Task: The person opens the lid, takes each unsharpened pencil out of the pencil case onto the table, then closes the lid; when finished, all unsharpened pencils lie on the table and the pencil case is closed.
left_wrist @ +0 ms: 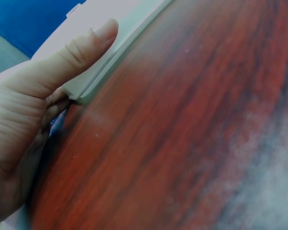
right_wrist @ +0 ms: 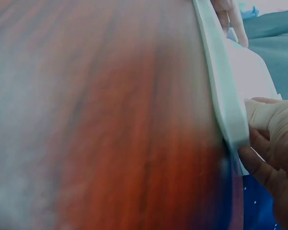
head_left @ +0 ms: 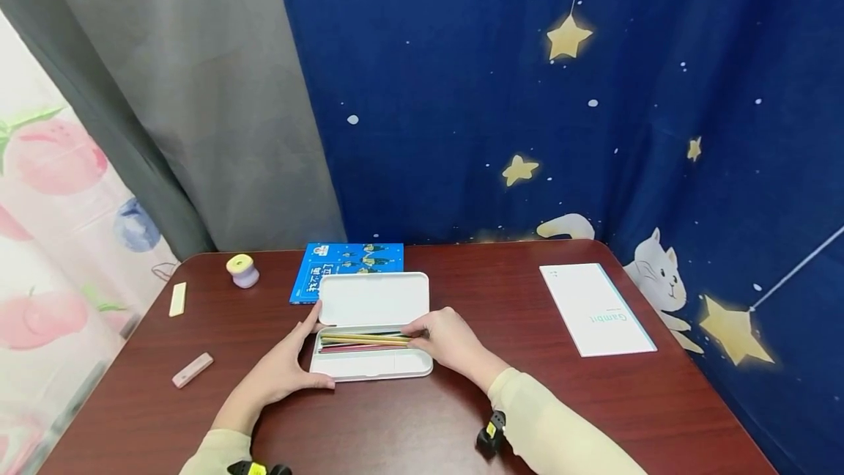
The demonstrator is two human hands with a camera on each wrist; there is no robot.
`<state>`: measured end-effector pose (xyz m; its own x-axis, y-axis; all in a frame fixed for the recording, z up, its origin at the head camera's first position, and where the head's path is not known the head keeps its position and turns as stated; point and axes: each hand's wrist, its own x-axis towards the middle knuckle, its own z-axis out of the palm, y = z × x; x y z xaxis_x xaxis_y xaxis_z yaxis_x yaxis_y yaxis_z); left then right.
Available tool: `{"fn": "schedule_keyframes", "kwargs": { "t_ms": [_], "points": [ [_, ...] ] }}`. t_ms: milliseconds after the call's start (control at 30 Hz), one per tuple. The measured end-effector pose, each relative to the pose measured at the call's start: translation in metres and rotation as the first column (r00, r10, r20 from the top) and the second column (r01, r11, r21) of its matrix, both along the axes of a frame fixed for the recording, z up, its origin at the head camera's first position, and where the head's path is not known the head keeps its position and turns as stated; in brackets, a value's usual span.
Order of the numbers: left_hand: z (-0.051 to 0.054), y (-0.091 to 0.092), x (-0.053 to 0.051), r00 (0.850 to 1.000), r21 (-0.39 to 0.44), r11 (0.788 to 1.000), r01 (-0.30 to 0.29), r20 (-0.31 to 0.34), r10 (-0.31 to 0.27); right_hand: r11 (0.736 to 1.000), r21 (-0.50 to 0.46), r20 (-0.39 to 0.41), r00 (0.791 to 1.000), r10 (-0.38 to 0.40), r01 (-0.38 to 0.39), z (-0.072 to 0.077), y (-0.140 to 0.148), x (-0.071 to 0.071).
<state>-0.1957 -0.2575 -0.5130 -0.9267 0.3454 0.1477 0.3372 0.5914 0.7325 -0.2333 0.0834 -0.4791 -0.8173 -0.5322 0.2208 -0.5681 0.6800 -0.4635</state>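
A white pencil case lies with its lid raised on the table. Several coloured pencils, yellow, red and dark ones, lie lengthwise in its rear part. My left hand holds the case's left end, thumb along the front edge and fingers back by the hinge. In the left wrist view, the thumb lies over the case's edge. At the other end, my right hand reaches into the case and pinches the pencils' right ends; its fingertips are partly hidden. The right wrist view shows this hand at the case's corner.
Behind the case lies a blue book. A white booklet is at the right. On the left are a yellow-topped lilac container, a pale yellow block and a pink bar-shaped item. Curtains stand behind the table.
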Motion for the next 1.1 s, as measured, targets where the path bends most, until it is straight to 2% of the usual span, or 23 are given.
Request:
{"fn": "schedule_keyframes", "kwargs": {
  "t_ms": [200, 467, 633, 833, 1100],
  "points": [
    [0.001, 0.0, -0.001, 1.0, 0.014, 1.0, 0.008, -0.005, -0.008, 1.0, 0.001, 0.039, 0.999, 0.008, -0.008, 0.004, -0.003, -0.001],
    [0.002, 0.0, 0.0, 1.0, 0.028, 0.999, 0.016, -0.017, -0.015, 0.998, -0.061, 0.085, 0.996, 0.004, 0.001, 0.0, -0.001, -0.001],
    [0.002, 0.0, 0.001, 0.999, 0.029, 0.999, 0.017, -0.029, -0.017, 0.995, -0.1, 0.079, 0.997, 0.004, 0.004, -0.001, 0.001, 0.0],
    [0.002, 0.0, 0.0, 0.999, 0.023, 1.0, 0.014, -0.032, -0.014, 0.99, -0.143, 0.046, 0.999, -0.008, 0.014, 0.005, 0.005, 0.0],
    [0.001, 0.0, -0.001, 0.999, 0.01, 1.0, 0.012, -0.031, -0.011, 0.982, -0.181, 0.036, 0.999, -0.039, 0.045, 0.011, 0.023, -0.007]
  ]
}}
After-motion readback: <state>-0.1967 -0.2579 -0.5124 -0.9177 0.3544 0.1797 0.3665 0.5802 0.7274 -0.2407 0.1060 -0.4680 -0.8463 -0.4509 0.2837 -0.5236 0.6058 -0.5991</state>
